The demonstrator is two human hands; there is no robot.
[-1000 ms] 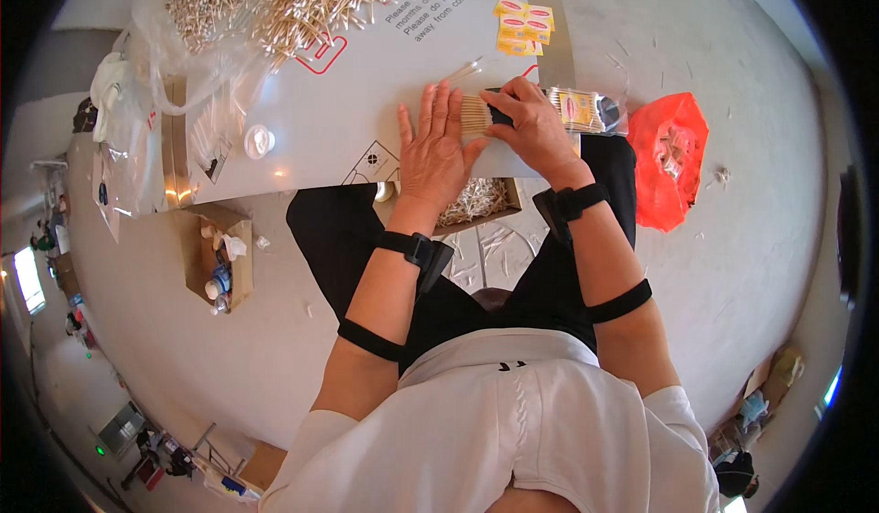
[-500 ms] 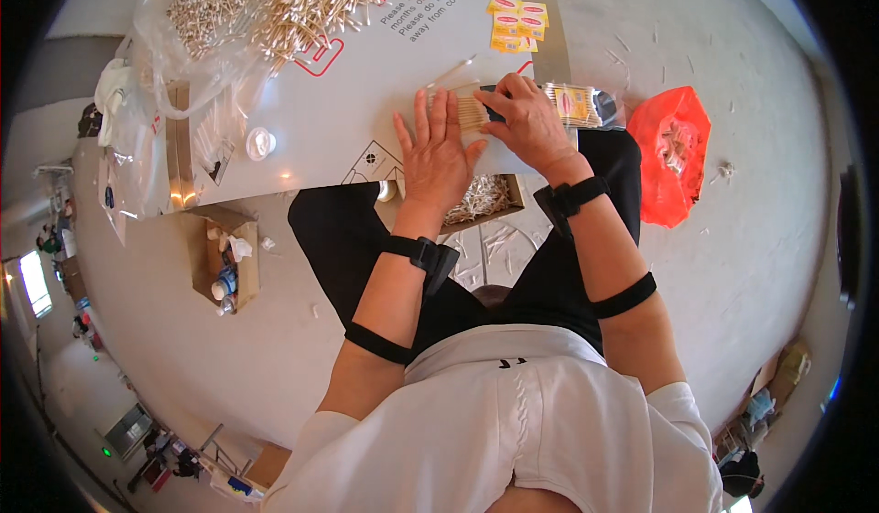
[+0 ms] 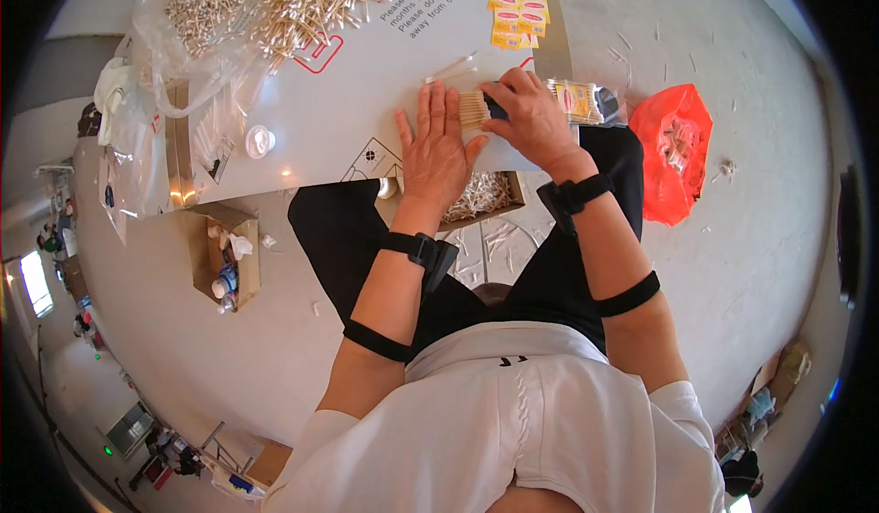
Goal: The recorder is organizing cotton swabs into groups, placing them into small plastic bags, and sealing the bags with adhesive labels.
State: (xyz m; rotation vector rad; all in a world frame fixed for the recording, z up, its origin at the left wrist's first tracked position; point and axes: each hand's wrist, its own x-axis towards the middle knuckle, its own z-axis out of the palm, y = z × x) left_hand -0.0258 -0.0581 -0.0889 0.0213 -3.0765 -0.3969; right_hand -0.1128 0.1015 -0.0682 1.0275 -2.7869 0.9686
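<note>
My left hand (image 3: 434, 154) lies flat on the grey-white tabletop, fingers stretched forward. Its fingertips and thumb border the left end of a row of cotton swabs (image 3: 472, 108), laid side by side. At the row's right end my right hand (image 3: 538, 127) is closed around a small dark piece (image 3: 495, 98), whose exact kind I cannot make out. Just right of that hand sits a clear pack of cotton swabs (image 3: 577, 100) with a yellow label, at the table edge. A few loose swabs (image 3: 450, 70) lie beyond my left fingertips.
A big heap of cotton swabs (image 3: 311, 5) and a clear plastic bag (image 3: 179, 97) occupy the far left. Yellow cards (image 3: 519, 21) lie far right. A round white container (image 3: 260, 142) stands left. Below are an open box of swabs (image 3: 485, 197) and a red bag (image 3: 667, 161).
Both hands stay almost in place. The right fingers have shifted slightly to the right with the dark piece, and more of the swab row shows between the hands.
</note>
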